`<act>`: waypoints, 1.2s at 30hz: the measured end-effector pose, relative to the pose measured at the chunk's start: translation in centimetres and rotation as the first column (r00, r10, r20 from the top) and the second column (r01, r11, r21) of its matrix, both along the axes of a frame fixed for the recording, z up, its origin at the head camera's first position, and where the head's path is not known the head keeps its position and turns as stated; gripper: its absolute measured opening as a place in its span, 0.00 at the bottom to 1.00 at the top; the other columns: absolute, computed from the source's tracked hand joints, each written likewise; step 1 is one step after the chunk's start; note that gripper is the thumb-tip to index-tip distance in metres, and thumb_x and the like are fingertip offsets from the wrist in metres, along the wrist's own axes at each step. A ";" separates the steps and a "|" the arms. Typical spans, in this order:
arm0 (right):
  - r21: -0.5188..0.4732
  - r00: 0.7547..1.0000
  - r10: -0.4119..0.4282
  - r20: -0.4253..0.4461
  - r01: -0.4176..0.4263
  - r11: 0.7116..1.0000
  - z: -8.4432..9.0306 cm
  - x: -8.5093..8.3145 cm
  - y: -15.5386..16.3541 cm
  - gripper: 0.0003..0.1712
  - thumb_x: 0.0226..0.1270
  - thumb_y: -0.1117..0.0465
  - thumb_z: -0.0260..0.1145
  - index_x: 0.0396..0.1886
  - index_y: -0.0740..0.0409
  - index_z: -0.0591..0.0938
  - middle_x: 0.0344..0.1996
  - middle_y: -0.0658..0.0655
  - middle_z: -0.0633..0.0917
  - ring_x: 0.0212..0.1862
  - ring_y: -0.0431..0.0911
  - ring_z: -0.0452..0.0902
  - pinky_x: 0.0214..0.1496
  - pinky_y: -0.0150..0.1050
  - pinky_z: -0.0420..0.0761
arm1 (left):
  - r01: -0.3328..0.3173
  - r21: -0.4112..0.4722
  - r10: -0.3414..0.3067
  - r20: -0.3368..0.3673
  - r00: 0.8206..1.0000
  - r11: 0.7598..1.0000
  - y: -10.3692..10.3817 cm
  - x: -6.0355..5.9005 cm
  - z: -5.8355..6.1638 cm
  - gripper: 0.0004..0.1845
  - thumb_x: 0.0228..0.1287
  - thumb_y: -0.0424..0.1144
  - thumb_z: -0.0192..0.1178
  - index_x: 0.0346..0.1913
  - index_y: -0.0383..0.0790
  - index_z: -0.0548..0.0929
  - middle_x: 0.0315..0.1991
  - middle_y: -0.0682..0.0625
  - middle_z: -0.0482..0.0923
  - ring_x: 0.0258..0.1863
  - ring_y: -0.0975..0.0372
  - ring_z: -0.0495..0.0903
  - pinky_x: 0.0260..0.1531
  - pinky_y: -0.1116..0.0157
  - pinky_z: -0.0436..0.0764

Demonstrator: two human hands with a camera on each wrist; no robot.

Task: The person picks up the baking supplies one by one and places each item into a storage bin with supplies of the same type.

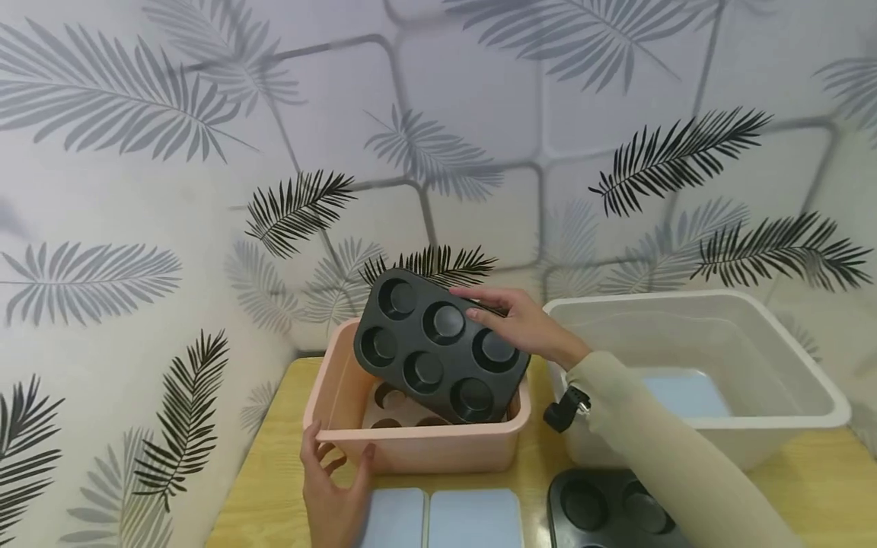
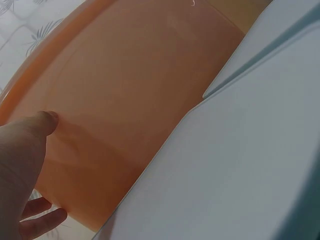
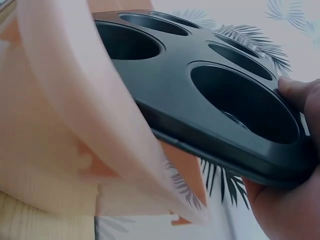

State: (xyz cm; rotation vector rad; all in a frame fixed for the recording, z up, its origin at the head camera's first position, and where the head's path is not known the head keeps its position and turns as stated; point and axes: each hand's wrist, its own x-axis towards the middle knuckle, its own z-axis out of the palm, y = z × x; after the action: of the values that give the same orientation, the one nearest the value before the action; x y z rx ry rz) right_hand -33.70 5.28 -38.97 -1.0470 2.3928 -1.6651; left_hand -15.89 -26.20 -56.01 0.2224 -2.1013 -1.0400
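1. On the wooden table point(image 1: 541, 464), the white tub point(image 1: 815, 396) is the largest thing; it stands at the right, just beside the pink tub point(image 1: 418, 449), with a pale blue sheet lying flat inside it.
2. The pink tub sits at centre, and the dark tin point(image 1: 438, 346) leans tilted over it, lower edge down inside, top edge above the rim. A second tin seems to lie on the tub's floor, though it shows only as round shapes.
3. The right hand point(image 1: 524, 323) grips the tin's upper right edge, fingers over the cupped face and thumb behind, clamped on the metal. To do this well, I judge the tin should be kept off the thin pink wall and held by its rim, not by the cups.
4. The left hand point(image 1: 336, 487) steadies the pink tub's near left corner, thumb pressed on the outer wall, fingers spread loosely apart. A firmer hold would probably stop the tub sliding.
5. Two blue pads point(image 1: 438, 517) lie side by side at the near edge, cut off by the frame.
6. Another tin point(image 1: 603, 506) at lower right is half hidden by the sleeve.
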 end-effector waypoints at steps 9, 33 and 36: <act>0.082 0.995 0.099 0.017 -0.100 0.992 -0.8 -0.5 -2.2 0.26 0.85 0.62 0.63 0.78 0.56 0.79 0.77 0.59 0.80 0.78 0.56 0.76 0.80 0.58 0.76 | 0.039 -0.005 -0.039 -0.013 0.999 0.999 0.0 -0.1 0.1 0.53 0.58 0.32 0.83 0.83 0.43 0.64 0.72 0.37 0.76 0.58 0.83 0.73 0.51 0.87 0.78; 0.413 0.952 0.240 0.189 -0.298 0.860 0.2 -1.9 -3.1 0.28 0.85 0.60 0.64 0.80 0.43 0.78 0.80 0.55 0.77 0.80 0.53 0.74 0.81 0.53 0.76 | 0.010 0.018 -0.011 0.057 0.998 1.000 0.0 0.0 0.4 0.52 0.61 0.36 0.82 0.83 0.46 0.63 0.73 0.39 0.76 0.59 0.68 0.79 0.52 0.89 0.75; 0.431 0.944 0.251 0.216 -0.323 0.843 0.3 -2.2 -3.4 0.28 0.85 0.59 0.63 0.80 0.43 0.78 0.81 0.56 0.76 0.80 0.53 0.73 0.82 0.54 0.74 | 0.010 0.007 -0.011 0.072 0.997 1.000 -0.1 0.0 0.5 0.51 0.62 0.37 0.82 0.83 0.46 0.62 0.74 0.39 0.75 0.60 0.58 0.82 0.53 0.90 0.73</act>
State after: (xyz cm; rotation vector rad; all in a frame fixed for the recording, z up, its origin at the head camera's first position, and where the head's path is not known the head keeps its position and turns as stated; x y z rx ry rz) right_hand -35.94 1.86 -38.69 -1.0767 2.2275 -0.9671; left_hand -15.91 -26.27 -55.53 0.2560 -2.1665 -1.0591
